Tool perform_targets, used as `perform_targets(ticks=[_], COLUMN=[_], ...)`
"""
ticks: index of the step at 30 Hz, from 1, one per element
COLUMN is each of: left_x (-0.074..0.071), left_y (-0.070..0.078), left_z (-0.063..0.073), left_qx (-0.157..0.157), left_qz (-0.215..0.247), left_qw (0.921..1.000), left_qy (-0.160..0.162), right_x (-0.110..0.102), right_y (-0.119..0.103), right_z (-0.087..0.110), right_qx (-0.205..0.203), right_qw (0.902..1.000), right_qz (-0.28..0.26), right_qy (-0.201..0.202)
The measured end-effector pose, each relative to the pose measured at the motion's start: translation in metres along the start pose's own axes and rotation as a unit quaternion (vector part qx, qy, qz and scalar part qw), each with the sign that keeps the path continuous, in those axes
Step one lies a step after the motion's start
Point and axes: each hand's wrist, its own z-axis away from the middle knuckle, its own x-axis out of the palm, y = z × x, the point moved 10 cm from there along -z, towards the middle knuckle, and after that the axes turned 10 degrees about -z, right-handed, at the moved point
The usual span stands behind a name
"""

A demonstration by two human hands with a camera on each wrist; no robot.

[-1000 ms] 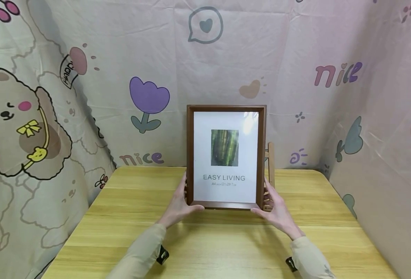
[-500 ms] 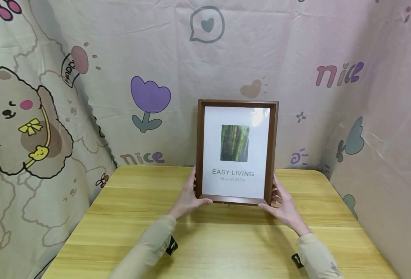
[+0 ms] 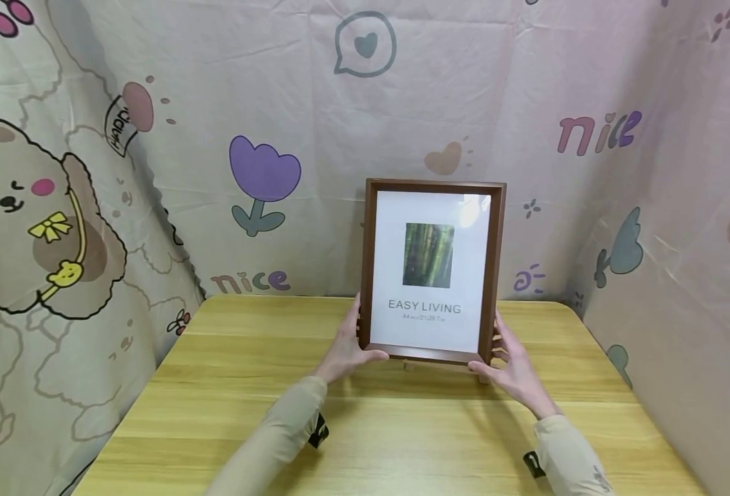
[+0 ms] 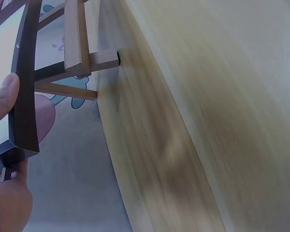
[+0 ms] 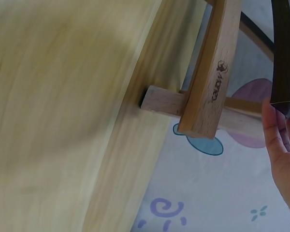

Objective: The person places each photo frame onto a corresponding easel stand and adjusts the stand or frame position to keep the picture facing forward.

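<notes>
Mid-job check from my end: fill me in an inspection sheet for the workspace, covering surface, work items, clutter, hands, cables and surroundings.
Surface: light wood-grain table with shadows; no damage visible.
Work items: brown picture frame reading "EASY LIVING", held in front of a wooden easel; both wrist views show a gap between them.
Clutter: nothing seen.
Hands: left hand and right hand grip the frame's lower corners, thumbs in front.
Cables: thin dark line by the table's left edge; cannot tell whether it is a cable.
Surroundings: cartoon-printed fabric backdrop behind and at both sides, somewhat creased.
</notes>
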Motion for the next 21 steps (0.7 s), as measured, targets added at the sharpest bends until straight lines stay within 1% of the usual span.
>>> perform_targets(ticks=[5, 9, 14, 21], left_x=[0.007, 0.012, 0.017, 0.024], left_y=[0.0, 0.001, 0.004, 0.007], left_z=[-0.004, -0.007, -0.01, -0.014], left_qx=[-0.003, 0.003, 0.021, 0.025], left_qz=[0.009, 0.016, 0.027, 0.025], left_qw=[0.9999, 0.9999, 0.9994, 0.9994], left_qy=[-0.007, -0.006, 0.001, -0.005], right_x=[-0.004, -0.007, -0.012, -0.017], right_y=[0.002, 0.005, 0.011, 0.013], right_z=[0.001, 0.002, 0.004, 0.006], right_qx=[-0.009, -0.009, -0.006, -0.005], right_qw=[1.0, 0.9999, 0.9999, 0.9999], right_qz=[0.0, 0.003, 0.001, 0.0], right_qy=[0.003, 0.005, 0.009, 0.013])
